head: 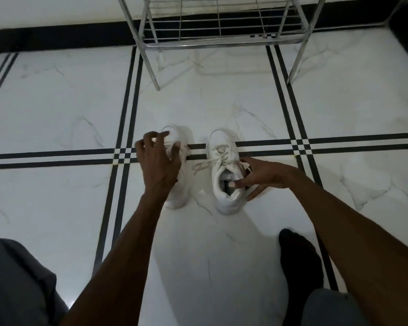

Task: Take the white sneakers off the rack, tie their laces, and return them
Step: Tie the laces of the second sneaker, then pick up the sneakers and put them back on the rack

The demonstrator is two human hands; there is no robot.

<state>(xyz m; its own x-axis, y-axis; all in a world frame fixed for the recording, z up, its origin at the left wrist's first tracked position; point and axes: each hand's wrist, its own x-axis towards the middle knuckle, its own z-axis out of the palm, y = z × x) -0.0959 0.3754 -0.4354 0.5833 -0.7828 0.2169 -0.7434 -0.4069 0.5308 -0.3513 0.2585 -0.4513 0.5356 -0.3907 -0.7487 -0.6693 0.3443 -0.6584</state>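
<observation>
Two white sneakers stand side by side on the floor, toes pointing away from me. My left hand lies over the top of the left sneaker, fingers spread across its laces and hiding most of the shoe. The right sneaker has loose, untied laces trailing to the left. My right hand holds that shoe at its collar, thumb inside the opening and fingers along its outer side. The metal wire rack stands beyond the shoes, and its lowest shelf holds nothing.
The floor is white marble tile with black double stripes crossing under the shoes. A black skirting runs along the far wall. My grey-clad knees sit at the bottom corners, and my black-socked foot rests near the right arm.
</observation>
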